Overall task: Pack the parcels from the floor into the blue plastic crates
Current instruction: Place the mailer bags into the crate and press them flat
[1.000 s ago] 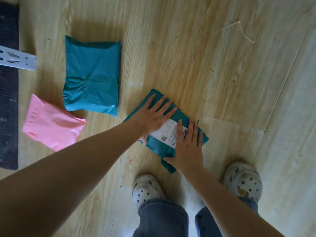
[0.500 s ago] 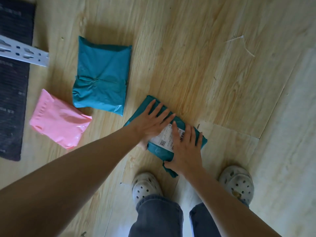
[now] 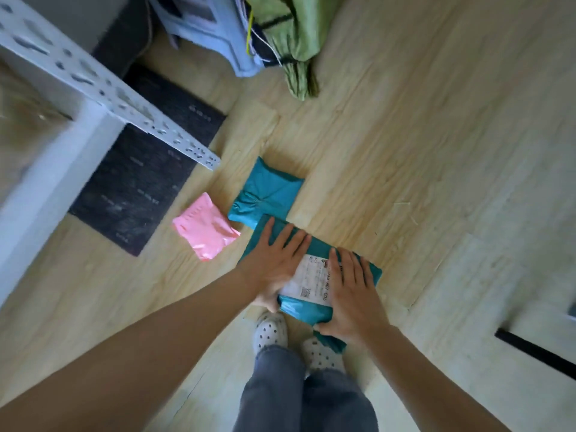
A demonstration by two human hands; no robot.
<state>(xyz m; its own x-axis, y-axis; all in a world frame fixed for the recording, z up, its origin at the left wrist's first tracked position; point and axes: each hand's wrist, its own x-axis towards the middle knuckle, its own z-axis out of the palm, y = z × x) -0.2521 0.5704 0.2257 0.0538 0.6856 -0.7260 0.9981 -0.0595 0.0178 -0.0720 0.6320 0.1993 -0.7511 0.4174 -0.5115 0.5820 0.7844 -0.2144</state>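
2 gripping hands, left hand [image 3: 274, 265] and right hand [image 3: 353, 294], on the teal parcel [image 3: 307, 310], label [image 3: 314, 275] partly covered.

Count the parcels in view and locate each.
3: labelled teal parcel held by left hand and right hand; second teal parcel on floor beyond it; pink parcel left of that.

We cannot read the label [image 3: 311, 279] on the teal parcel [image 3: 302, 310]: the print is too small, and the left hand [image 3: 274, 263] and right hand [image 3: 353, 294] cover its ends. The parcel hides part of the right shoe [image 3: 321, 353]. The blurred white rack [image 3: 103, 88] runs off the left edge.
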